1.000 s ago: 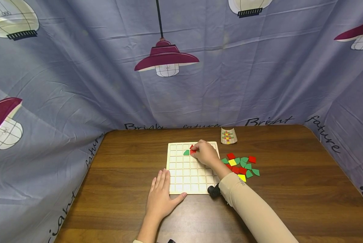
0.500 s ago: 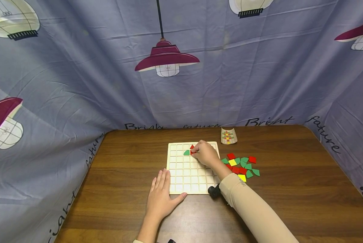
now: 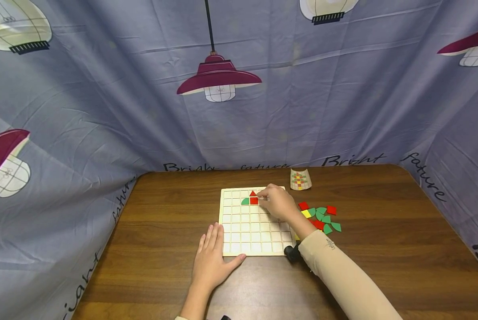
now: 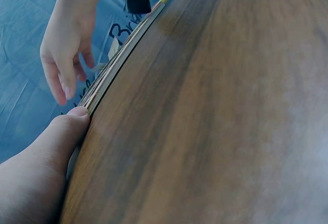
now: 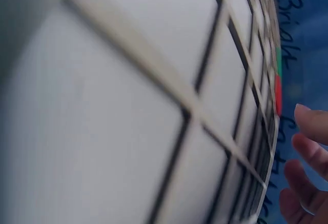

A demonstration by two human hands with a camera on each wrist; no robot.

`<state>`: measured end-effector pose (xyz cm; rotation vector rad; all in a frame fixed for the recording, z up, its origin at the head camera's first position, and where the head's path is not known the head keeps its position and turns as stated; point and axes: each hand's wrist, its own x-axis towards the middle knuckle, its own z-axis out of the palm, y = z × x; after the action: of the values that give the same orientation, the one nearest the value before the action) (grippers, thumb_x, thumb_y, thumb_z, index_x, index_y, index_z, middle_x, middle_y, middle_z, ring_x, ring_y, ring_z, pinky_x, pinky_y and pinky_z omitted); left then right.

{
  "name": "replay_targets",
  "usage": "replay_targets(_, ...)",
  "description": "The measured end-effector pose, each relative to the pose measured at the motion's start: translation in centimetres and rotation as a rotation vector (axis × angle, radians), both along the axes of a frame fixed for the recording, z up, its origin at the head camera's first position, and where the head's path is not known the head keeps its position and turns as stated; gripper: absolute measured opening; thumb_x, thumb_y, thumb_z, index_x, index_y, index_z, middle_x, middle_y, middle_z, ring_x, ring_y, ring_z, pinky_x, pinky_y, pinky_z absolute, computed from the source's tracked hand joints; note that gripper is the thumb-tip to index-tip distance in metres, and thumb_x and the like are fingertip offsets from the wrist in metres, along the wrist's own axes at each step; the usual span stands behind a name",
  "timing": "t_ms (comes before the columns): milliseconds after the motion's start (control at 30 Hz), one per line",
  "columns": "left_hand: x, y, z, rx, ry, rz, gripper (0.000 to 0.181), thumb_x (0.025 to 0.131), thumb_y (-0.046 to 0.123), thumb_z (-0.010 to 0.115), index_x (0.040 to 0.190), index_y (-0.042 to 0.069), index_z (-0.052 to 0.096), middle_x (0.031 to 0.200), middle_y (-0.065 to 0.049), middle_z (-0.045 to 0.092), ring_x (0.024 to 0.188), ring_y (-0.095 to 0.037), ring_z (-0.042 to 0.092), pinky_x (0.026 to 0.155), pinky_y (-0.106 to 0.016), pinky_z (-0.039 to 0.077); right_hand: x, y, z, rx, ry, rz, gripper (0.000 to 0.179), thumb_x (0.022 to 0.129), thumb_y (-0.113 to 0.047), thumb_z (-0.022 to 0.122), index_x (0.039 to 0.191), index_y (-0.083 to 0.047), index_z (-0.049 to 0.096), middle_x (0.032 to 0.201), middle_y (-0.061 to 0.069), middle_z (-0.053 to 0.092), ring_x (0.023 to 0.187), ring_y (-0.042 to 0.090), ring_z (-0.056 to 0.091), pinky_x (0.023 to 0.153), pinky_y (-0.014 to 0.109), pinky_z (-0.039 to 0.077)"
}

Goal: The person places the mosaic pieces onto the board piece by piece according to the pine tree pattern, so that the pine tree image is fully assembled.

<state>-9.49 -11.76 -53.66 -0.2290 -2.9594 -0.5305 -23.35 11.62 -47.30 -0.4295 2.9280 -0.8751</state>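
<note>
A pale gridded board [image 3: 239,231] lies on the table. Near its top edge sit a red triangle [image 3: 253,194], a red square [image 3: 254,201] just below it, and a green quarter-round piece [image 3: 245,202] to the square's left. My right hand [image 3: 278,202] hovers over the board right of the red square, its fingers [image 5: 310,124] loosely bent and apart with nothing between them in the right wrist view. Flat along the board's lower left corner rests my left hand [image 3: 212,260]; its thumb [image 4: 56,137] touches the board's edge in the left wrist view.
Right of the board, loose green pieces [image 3: 320,214], red squares [image 3: 331,210] and a yellow square [image 3: 306,214] are scattered, partly behind the right forearm. A curved card [image 3: 300,179] with a coloured pattern stands at the back. A printed curtain [image 3: 239,124] surrounds the table.
My right hand has let go of the red square and shifted slightly right, leaving that piece in its cell below the triangle. My left hand stays in place.
</note>
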Motion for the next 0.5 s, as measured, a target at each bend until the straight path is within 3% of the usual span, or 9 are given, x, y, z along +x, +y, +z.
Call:
replay_targets(233,0.0,0.1,0.1,-0.006,0.0,-0.003,0.11,0.081,0.083,0.049,0.156,0.005,0.029,0.165,-0.011,0.025,0.154,-0.025,0.021,0.126,-0.045,0.018,0.4,3.8,1.4,0.051,-0.014,0.023,0.034,0.096,-0.018,0.065,0.13,-0.012,0.065,0.115,0.007,0.066,0.092,0.023,0.064,0.067,0.033,0.051)
replay_targets(500,0.1,0.0,0.3,-0.007,-0.012,-0.001,0.109,0.081,0.083,0.048,0.156,0.006,0.028,0.165,-0.01,0.024,0.154,-0.025,0.019,0.126,-0.045,0.018,0.7,8.0,1.4,0.067,-0.073,-0.014,0.039,0.097,-0.012,0.062,0.136,-0.008,0.06,0.124,0.014,0.067,0.11,0.033,0.065,0.09,0.051,0.055)
